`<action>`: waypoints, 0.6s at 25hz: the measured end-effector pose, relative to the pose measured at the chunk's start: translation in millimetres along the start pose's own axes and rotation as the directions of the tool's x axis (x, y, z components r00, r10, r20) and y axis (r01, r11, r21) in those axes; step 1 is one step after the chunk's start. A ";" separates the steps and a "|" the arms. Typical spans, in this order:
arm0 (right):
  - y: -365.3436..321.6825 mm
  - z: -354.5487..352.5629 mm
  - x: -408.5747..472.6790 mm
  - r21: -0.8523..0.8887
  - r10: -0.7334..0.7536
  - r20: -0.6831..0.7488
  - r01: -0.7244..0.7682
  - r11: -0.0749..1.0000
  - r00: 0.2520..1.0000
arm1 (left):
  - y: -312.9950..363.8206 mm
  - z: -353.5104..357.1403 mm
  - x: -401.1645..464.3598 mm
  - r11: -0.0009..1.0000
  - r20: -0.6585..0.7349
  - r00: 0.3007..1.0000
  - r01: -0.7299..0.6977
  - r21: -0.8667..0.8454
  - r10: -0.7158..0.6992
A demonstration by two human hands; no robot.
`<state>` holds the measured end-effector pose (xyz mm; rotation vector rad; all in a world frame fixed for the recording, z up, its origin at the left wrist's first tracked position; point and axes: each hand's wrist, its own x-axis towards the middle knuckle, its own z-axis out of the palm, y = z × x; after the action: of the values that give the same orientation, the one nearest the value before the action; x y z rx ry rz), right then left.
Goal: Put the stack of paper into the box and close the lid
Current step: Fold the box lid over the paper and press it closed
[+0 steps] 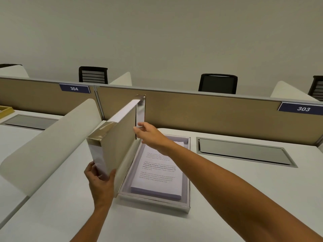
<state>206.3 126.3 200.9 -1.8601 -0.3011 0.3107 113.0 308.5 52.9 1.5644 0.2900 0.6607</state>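
A shallow silver-edged box (153, 202) lies open on the white desk. Inside it rests the stack of printed paper (157, 173), flat, text side up. The hinged lid (120, 142) stands nearly upright along the box's left side. My left hand (100, 179) grips the lid's near corner, thumb on the inner face. My right hand (148, 135) reaches across the box and pinches the lid's far edge near its shiny rim. My right forearm hides part of the paper's upper end.
A curved white divider (52, 137) stands just left of the lid. A tan partition (209, 116) with signs 303 and 304 runs behind the desk. A grey cable hatch (244, 152) sits to the right of the box. Black chairs (217, 83) stand beyond the partition.
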 end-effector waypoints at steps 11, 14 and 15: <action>-19.6 0.0 -6.5 0.652 0.317 -0.012 -0.233 0.722 0.948 | 4.3 14.9 -36.5 0.960 0.154 0.966 -0.232 0.154 0.208; -12.1 -6.3 -5.8 0.677 0.400 -0.114 -0.224 0.701 0.910 | 3.0 15.0 -41.0 0.933 0.277 0.929 -0.304 0.191 0.246; -9.1 -8.7 -6.8 0.678 0.418 -0.131 -0.226 0.700 0.899 | 0.9 12.8 -40.4 0.914 0.323 0.907 -0.347 0.213 0.269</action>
<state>202.6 118.9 212.6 -1.2170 0.3205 0.3372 87.9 275.4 44.6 1.9651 -0.1002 0.6455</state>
